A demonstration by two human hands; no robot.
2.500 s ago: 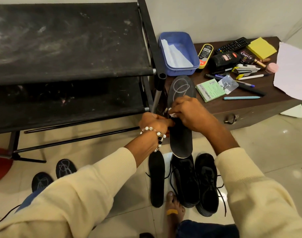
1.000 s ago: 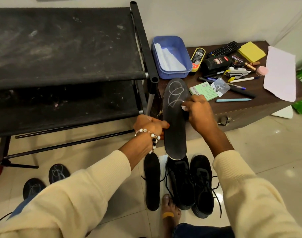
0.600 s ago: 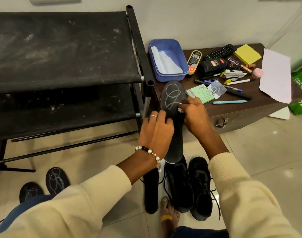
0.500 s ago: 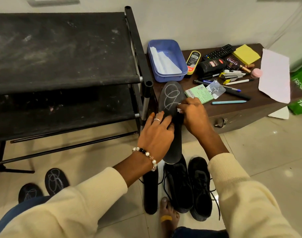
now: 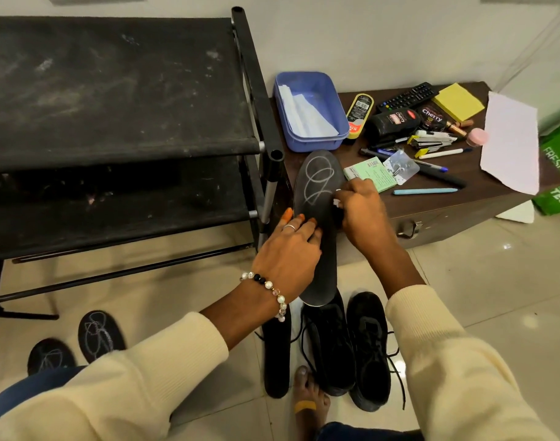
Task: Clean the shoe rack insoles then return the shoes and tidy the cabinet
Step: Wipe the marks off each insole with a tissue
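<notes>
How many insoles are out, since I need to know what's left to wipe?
4: one insole under both hands at the cabinet edge, one plain insole on the floor beside the shoes, two scribbled insoles bottom left. More may be hidden.

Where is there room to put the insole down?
Bare floor tiles lie right of the black lace-up shoes. The top black fabric shelf of the shoe rack holds nothing. The brown cabinet top is crowded with pens, polish and papers.
</notes>
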